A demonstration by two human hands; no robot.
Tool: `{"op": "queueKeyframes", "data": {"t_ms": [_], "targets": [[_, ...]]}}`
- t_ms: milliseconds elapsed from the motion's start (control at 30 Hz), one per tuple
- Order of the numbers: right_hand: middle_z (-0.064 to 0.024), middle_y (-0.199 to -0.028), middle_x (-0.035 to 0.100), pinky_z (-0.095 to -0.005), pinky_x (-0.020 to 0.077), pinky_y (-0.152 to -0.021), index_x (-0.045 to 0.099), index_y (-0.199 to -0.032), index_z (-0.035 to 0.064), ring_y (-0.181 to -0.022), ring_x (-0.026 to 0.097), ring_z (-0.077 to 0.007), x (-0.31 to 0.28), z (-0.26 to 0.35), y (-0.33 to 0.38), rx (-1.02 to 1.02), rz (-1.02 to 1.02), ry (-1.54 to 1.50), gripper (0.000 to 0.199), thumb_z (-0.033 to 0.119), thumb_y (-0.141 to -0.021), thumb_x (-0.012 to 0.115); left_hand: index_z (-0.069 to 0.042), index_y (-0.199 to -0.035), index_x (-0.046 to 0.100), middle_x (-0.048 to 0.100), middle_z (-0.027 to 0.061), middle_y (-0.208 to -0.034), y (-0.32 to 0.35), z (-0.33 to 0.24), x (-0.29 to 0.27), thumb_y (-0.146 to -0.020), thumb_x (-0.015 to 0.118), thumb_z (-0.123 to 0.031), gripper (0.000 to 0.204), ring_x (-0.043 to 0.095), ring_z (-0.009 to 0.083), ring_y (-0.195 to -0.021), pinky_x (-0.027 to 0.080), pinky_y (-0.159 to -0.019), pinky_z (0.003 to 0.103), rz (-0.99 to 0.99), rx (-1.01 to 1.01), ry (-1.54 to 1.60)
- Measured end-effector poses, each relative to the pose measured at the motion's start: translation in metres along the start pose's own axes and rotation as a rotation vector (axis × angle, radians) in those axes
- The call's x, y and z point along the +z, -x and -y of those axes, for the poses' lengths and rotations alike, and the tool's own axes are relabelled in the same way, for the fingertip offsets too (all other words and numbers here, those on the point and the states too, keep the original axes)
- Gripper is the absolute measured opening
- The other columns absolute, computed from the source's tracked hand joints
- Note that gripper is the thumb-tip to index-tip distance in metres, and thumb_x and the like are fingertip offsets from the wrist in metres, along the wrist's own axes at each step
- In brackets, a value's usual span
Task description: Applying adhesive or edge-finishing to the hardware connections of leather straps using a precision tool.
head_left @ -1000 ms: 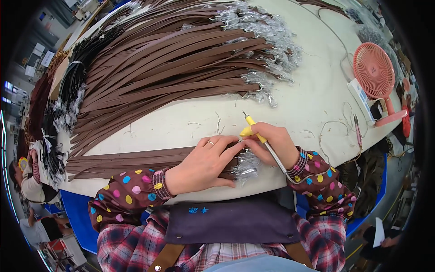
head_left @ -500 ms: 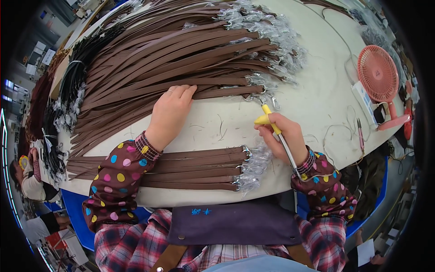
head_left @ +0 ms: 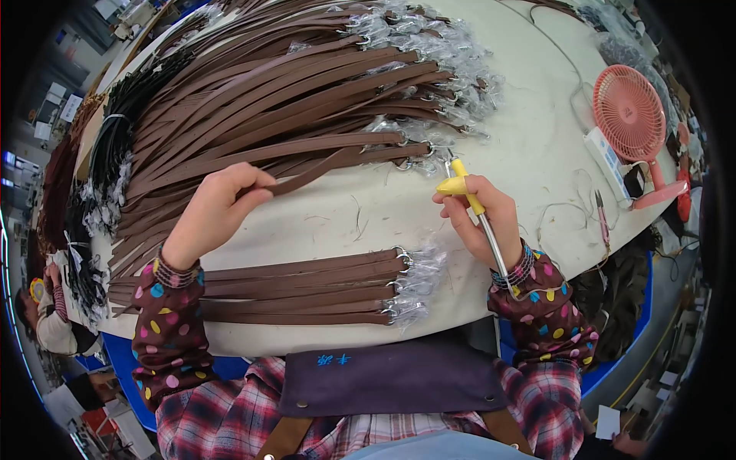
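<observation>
black straps: bundle of thin black leather straps [head_left: 115, 130] lying at far left of the worktop [head_left: 529, 153], beside the brown heap.
left hand: left hand [head_left: 215, 211] is pinching one flat brown leather strap [head_left: 322, 165] between thumb and fingers, grip pressed onto its near end; the strap is running right toward the heap's buckle ends.
big heap: large fan of brown leather straps [head_left: 291, 84] is covering the far half of the worktop, metal ends wrapped in clear plastic [head_left: 452, 61].
near stack: short stack of brown straps with plastic-wrapped rings [head_left: 307, 287] is lying at the front edge, between both forearms.
right hand: right hand [head_left: 487, 218] is gripping a yellow-handled metal tool [head_left: 468, 195], fingers closed around it, tip pointing at the strap's ring end.
far right: pink desk fan [head_left: 632, 115] standing on the worktop, well apart from the hands.
</observation>
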State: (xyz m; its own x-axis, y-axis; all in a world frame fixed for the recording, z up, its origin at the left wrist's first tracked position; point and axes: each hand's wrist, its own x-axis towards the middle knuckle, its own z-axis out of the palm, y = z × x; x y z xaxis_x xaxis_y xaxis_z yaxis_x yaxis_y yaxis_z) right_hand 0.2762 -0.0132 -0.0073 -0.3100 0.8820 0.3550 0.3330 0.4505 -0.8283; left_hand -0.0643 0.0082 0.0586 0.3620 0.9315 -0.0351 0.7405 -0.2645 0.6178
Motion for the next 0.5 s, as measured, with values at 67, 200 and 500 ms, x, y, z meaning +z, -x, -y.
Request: {"op": "queueKeyframes", "data": {"t_ms": [67, 200, 500], "targets": [[-0.0089, -0.077, 0.062, -0.0244, 0.0469, -0.059, 0.06, -0.094, 0.0012, -0.063, 0.059, -0.0144, 0.004, 0.002, -0.003, -0.028, -0.11, -0.05, 0.013, 0.0, -0.082, 0.065, 0.0, -0.099, 0.062, 0.058, 0.0087, -0.084, 0.016, 0.016, -0.014, -0.083, 0.062, -0.005, 0.017, 0.055, 0.0179, -0.073, 0.046, -0.067, 0.029, 0.214, -0.098, 0.09], [-0.0095, -0.078, 0.062, -0.0244, 0.0471, -0.059, 0.06, -0.094, 0.0008, -0.065, 0.06, -0.0154, 0.008, 0.007, -0.006, -0.046, -0.076, -0.043, 0.013, -0.001, -0.082, 0.064, -0.001, -0.105, 0.061, 0.059, 0.0092, -0.089, 0.022, 0.022, 0.003, -0.083, 0.063, -0.007, 0.022, 0.056, 0.0189, -0.075, 0.047, -0.069, 0.029, 0.2, 0.012, 0.013], [-0.0104, -0.076, 0.059, -0.0281, 0.0468, -0.056, 0.06, -0.093, 0.0035, -0.062, 0.058, -0.0223, 0.013, 0.014, -0.011, -0.244, 0.006, 0.145, 0.018, -0.004, -0.078, 0.065, -0.006, -0.099, 0.062, 0.058, 0.006, -0.085, -0.008, 0.002, 0.081, -0.078, 0.066, -0.006, 0.022, 0.058, 0.0202, -0.073, 0.048, -0.063, 0.03, -0.129, 0.164, -0.11]]}}
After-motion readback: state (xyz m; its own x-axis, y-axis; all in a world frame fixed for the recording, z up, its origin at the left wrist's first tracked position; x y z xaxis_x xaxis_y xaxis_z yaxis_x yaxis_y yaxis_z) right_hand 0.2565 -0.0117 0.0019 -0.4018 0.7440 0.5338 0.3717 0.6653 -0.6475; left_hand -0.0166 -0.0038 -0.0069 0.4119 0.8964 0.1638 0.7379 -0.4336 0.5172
